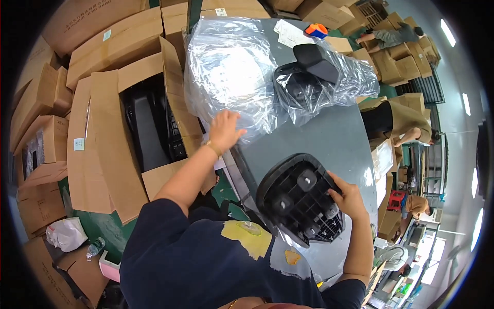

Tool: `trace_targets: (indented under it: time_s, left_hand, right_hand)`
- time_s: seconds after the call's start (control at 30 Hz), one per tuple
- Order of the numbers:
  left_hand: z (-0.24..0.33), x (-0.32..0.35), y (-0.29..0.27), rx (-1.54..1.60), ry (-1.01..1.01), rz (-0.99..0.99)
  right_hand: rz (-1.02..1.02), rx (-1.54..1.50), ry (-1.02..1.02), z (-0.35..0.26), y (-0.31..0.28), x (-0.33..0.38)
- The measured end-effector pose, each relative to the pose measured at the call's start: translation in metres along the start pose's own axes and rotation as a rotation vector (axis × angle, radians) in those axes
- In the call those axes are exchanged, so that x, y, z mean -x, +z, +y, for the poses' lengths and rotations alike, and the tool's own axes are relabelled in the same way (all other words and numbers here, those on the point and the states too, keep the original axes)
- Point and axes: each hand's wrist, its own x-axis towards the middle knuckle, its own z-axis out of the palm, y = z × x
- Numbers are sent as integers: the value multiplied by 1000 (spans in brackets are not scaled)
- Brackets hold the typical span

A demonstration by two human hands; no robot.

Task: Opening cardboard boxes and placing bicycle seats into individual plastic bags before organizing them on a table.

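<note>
A black plastic seat part (298, 198) with round bosses and a ribbed underside lies face down at the near edge of a grey table (329, 139). My right hand (347, 198) grips its right side. My left hand (225, 130) reaches forward with spread fingers and rests on a pile of clear plastic bags (231, 72) at the table's left. Further back, a second black part (303, 77) sits partly inside a clear bag.
An open cardboard box (128, 123) holding black parts stands left of the table, among several stacked cartons (46, 103). Papers and an orange-blue tape dispenser (316, 31) lie at the far end. Other people work among boxes on the right (401, 123).
</note>
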Motion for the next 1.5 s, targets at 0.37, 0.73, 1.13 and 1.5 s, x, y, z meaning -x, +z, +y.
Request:
trace_targets:
  time_s: [0.37,0.73,1.13,1.5]
  left_hand:
    - [-44,-69,15,724,-445,-275]
    - [112,-50,-47,1119,-527,-657]
    - [107,0,-66,1354,-793,-454]
    - [1,20,-37,1324,-1187,-397]
  right_hand:
    - [-72,-100,292,133,69,-49]
    - [29,-952,-85,-6,86,-105]
    - [447,-391,13,31,100,-135]
    - [-249,-1524,100,31,13,-140]
